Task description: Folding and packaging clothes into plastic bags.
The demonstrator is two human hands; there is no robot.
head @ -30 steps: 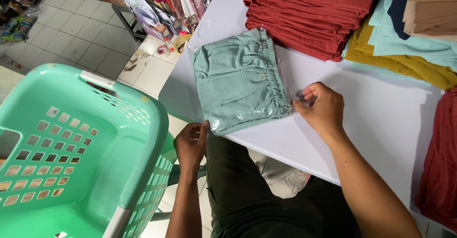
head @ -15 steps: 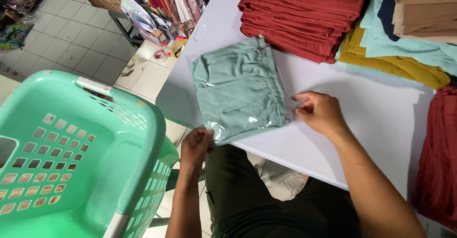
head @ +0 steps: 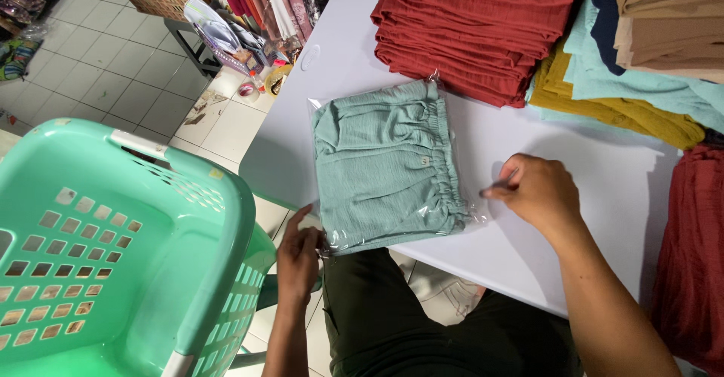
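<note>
Lying flat near the front edge of the white table [head: 528, 256], the bagged garment [head: 385, 166] is what I have in hand: a folded sage-green piece with a gathered elastic waistband along its right side, sealed in clear plastic that glints and sticks out a little past the cloth at the corners. My left hand [head: 299, 252] is at the bag's lower left corner, which hangs over the table edge — the fingers are curled around the plastic there, though I cannot see how firmly they pinch it. My right hand [head: 535, 190] rests on the table just beside the bag's right edge, fingers drawn together around something thin and dark; it is too small for me to make out.

Behind the bag sits a stack of red folded cloth [head: 475, 30], with mustard cloth [head: 618, 109] and pale blue cloth [head: 648, 83] to its right, all cut off by the top of the view. Another red pile [head: 690, 256] runs off the right edge. To my left stands a mint-green laundry basket [head: 113, 234] — only partly in view, its bottom hidden.
</note>
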